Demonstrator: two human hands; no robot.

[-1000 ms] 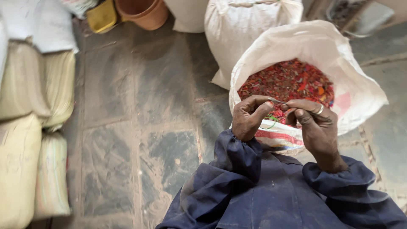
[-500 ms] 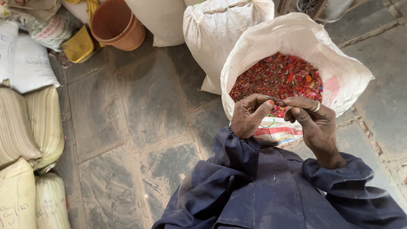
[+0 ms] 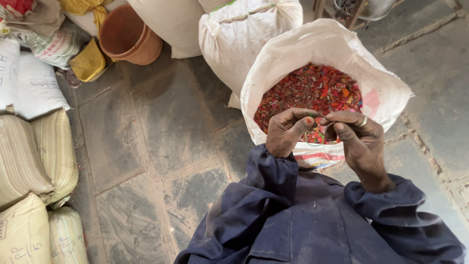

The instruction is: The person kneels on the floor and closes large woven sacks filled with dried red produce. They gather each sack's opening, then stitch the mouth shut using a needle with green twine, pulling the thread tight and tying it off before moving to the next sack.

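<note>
I observed left hand and right hand pinched narrowly on a thin green ring above the open sack of red fragments; grip wanted steadiness.

The view tilts toward the far wall: the terracotta pot and the tied white sack now show fully, and more stacked sacks appear along the floor's left edge.
</note>
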